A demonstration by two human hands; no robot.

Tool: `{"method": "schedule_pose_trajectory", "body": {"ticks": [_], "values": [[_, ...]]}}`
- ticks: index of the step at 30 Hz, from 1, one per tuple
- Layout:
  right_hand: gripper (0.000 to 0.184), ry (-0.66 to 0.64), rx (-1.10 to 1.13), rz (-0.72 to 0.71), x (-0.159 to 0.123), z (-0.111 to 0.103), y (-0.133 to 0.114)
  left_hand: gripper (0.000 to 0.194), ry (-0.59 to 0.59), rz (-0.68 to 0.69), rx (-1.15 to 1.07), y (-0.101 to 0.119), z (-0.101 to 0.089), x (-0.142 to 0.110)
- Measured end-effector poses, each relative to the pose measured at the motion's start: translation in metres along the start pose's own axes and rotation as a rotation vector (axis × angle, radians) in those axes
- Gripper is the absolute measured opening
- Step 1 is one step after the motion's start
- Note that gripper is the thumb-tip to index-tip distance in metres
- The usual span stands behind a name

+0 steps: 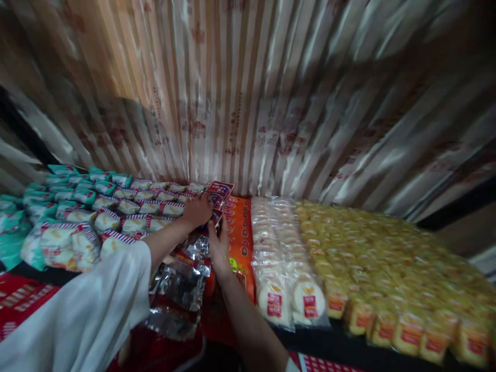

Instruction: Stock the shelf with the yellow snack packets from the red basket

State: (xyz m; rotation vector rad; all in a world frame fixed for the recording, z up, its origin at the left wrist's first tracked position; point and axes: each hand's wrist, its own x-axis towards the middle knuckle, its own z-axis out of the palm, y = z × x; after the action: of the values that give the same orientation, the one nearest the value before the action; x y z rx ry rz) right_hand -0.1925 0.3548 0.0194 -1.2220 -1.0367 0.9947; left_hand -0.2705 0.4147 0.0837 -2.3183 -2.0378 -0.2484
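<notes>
A printed dark red and blue packet (219, 191) stands at the back of the display, at the upper end of a row of packets. My left hand (197, 211) is closed on its left side, the fingers partly hidden. Lower down, my right hand (219, 245) grips the packet's lower right edge between thumb and fingers. Below both hands lie shiny silver and dark packets (178, 285), loosely overlapping. Just right of my right hand is an orange printed sheet or bag (238, 232).
Left are rows of white wrapped buns (139, 223) and teal packs (73, 192). To the right lie clear-wrapped round white cakes (274, 298) and many yellow wrapped cakes (411, 330). A pleated, printed plastic-like curtain (240, 98) rises behind. Red printed cloth (25, 302) hangs in front.
</notes>
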Motion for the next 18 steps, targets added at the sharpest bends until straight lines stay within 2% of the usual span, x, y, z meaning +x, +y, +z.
{"method": "schedule_pose_trajectory", "body": {"ticks": [3, 8, 14, 18], "values": [[0.069, -0.028, -0.032, 0.017, -0.0001, -0.0010, -0.0016, 0.040, 0.057, -0.066, 0.002, 0.0013, 0.0017, 0.0018], [0.066, -0.054, -0.034, -0.024, 0.0006, -0.0024, 0.0014, 0.038, 0.108, -0.081, 0.023, -0.0020, 0.0013, 0.0013], [0.061, -0.062, -0.107, -0.069, 0.0049, -0.0006, 0.0065, 0.031, 0.007, 0.067, 0.051, -0.0052, 0.0031, -0.0033], [0.062, -0.076, -0.092, -0.047, 0.0058, -0.0001, 0.0064, 0.033, 0.092, 0.037, 0.061, -0.0041, 0.0031, -0.0045]]}}
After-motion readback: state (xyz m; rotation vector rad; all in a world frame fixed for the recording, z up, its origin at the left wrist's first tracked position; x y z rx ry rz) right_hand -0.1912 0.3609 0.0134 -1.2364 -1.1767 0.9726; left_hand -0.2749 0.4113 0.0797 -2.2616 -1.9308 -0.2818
